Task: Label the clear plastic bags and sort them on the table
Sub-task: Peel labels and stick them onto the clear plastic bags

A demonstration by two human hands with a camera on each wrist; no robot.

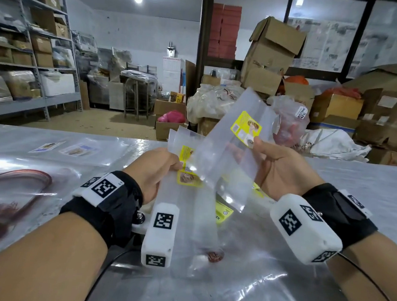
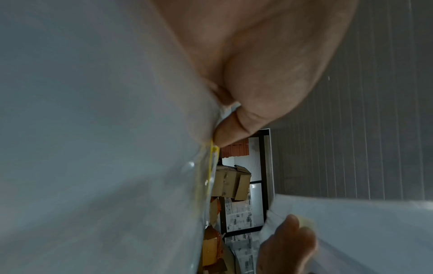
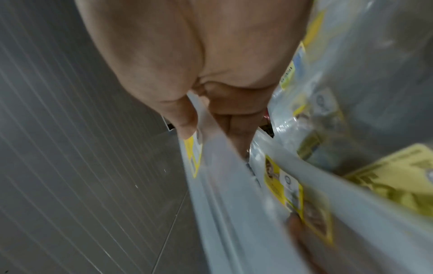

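Note:
My right hand [image 1: 260,151] pinches a clear plastic bag [image 1: 231,150] with a yellow label [image 1: 245,128], lifted above the table and tilted to the right. In the right wrist view the thumb [image 3: 185,122] presses that bag [image 3: 225,185] beside its label. My left hand [image 1: 165,164] grips a stack of clear bags [image 1: 181,197] with yellow labels [image 1: 189,178], held just left of the lifted bag. In the left wrist view the stack of bags [image 2: 93,148] fills the left side under my thumb [image 2: 229,133].
The steel table [image 1: 369,189] is covered with plastic sheeting. Labelled bags [image 1: 63,148] lie at the far left, a bag with red contents [image 1: 8,196] at the near left. A yellow label sheet [image 1: 223,213] lies under my hands. Cardboard boxes [image 1: 270,58] and shelves [image 1: 29,39] stand behind.

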